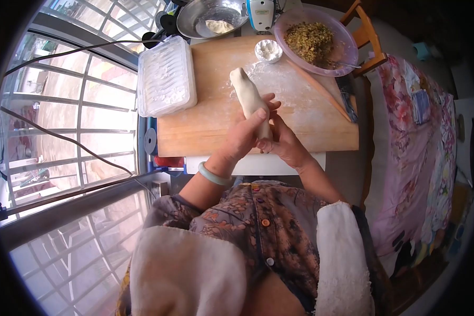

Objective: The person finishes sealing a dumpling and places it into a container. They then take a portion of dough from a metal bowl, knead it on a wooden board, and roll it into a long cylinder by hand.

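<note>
Dough roll (pixel 245 89) held above near part of wooden board (pixel 210 116), lower end clasped by closed fingers of left hand (pixel 242 130) and right hand (pixel 285 145). Plastic box (pixel 166 76) set over board's left edge; powder bowl (pixel 269 51) placed at board's far side; rolling pin (pixel 321 90) laid along board's right side.

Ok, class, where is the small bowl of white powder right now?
In the head view, the small bowl stands top centre on the wooden board, just left of the pinkish basin.
</note>
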Demonstrator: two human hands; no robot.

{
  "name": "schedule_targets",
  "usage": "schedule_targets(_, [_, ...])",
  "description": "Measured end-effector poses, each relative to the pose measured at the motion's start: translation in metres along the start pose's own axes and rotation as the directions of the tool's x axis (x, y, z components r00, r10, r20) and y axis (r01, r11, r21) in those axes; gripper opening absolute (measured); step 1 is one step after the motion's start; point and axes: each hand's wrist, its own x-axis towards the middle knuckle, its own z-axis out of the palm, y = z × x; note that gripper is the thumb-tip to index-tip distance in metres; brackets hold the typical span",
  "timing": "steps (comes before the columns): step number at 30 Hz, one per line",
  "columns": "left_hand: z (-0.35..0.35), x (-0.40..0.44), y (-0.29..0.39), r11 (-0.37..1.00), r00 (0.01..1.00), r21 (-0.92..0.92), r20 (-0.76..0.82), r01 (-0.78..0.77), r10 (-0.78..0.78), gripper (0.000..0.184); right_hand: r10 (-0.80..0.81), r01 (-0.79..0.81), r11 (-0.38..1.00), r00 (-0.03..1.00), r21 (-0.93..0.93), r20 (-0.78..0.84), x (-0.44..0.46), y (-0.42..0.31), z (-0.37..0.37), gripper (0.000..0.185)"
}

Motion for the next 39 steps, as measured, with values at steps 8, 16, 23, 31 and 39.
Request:
schedule_targets(8, [0.011,-0.002,0.014,0.968,0.989,0.249,-0.144,0.042,-0.006,0.041,0.176,-0.143,0.889,0.984,-0.434,0.037,-0.016,0.027,0.009,0.063])
schedule_targets(16, [0.026,0.0,-0.002,0.978,0.943,0.206,-0.316,-0.04,0.105,0.032,0.129,-0.22,0.926,0.948,-0.306,-0.29,-0.014,0.024,0.03,0.044])
schedule_targets(23, [-0.002,-0.001,0.008,0.995,0.938,-0.061,-0.343,-0.077,0.052,0.025,0.319,-0.345,0.91,0.937,-0.232,-0.142,-0.011,0.024,0.03,0.033])
schedule_targets(31, [0.014,-0.007,0.027,0.992,0.847,-0.027,-0.523,-0.125,0.092,0.029,-0.242,0.048,0.735,0.95,-0.676,-0.196,-0.015,0.04,0.044,0.047])
schedule_targets(39, [-0.009,-0.012,0.026,0.988,0.852,-0.087,-0.519,-0.129,0.066,0.025,0.062,-0.104,0.808,0.994,-0.58,-0.093,-0.015,0.047,0.029,0.039])
